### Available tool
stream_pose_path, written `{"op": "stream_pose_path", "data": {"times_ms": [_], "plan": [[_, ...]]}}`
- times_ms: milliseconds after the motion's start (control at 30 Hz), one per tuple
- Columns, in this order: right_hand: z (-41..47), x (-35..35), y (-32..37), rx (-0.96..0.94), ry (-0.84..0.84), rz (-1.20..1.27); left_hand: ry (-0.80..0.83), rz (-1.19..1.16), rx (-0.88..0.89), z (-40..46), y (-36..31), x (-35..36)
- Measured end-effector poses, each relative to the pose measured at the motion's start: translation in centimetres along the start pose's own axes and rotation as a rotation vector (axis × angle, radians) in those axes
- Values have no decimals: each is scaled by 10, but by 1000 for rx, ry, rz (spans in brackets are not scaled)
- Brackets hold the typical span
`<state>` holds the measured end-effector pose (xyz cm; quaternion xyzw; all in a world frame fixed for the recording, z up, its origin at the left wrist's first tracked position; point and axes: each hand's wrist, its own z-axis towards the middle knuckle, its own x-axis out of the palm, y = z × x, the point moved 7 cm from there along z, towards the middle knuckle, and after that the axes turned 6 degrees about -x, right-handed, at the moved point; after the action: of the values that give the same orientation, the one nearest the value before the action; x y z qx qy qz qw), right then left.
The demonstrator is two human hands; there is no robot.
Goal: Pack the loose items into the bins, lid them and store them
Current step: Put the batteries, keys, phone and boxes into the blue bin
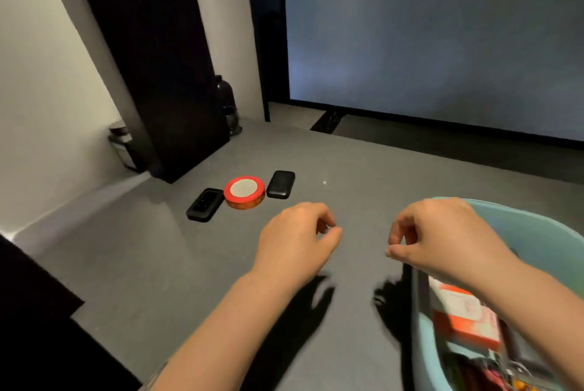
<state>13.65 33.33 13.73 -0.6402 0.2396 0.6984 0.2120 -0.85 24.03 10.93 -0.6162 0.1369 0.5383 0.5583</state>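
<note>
- My left hand hovers over the grey counter, fingers loosely curled, thumb close to the fingertips; its grip holds nothing that I can see.
- My right hand hovers at the same height, partly over the near-left rim of the bin; fingers loosely curled too, and I see nothing in that grip.
- The two hands are apart, with bare counter between them, and each casts a dark shadow on the counter below.
- The bin is light blue, at the lower right, with no lid on it.
- Inside the bin lies an orange-and-white box; nearer me are more items, dark and reddish, too blurred to tell.
- Three loose items lie in a row on the counter beyond my left hand.
- The middle one is a round tin with a red rim and a pale top.
- Left of it, just beside it, lies a flat black device with small markings on its face.
- Right of the tin, a little apart, lies a plain black case with rounded corners.
- Behind the row stands a tall black panel against the white wall.
- A dark bottle stands at the panel's right side, a jar at its left.
- A large screen with a black frame fills the far right.
</note>
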Motion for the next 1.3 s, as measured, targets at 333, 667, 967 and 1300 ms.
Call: {"op": "stream_pose_path", "data": {"times_ms": [333, 667, 967, 1300], "plan": [[174, 93, 67, 51, 199, 181, 142, 116, -310, 95, 197, -7], [300, 167, 78, 66, 302, 169, 339, 258, -266, 196, 241, 34], [314, 189, 71, 64, 343, 232, 370, 203, -268, 201, 253, 54], [214, 96, 39, 38, 207, 285, 280, 37, -224, 155, 171, 26]]}}
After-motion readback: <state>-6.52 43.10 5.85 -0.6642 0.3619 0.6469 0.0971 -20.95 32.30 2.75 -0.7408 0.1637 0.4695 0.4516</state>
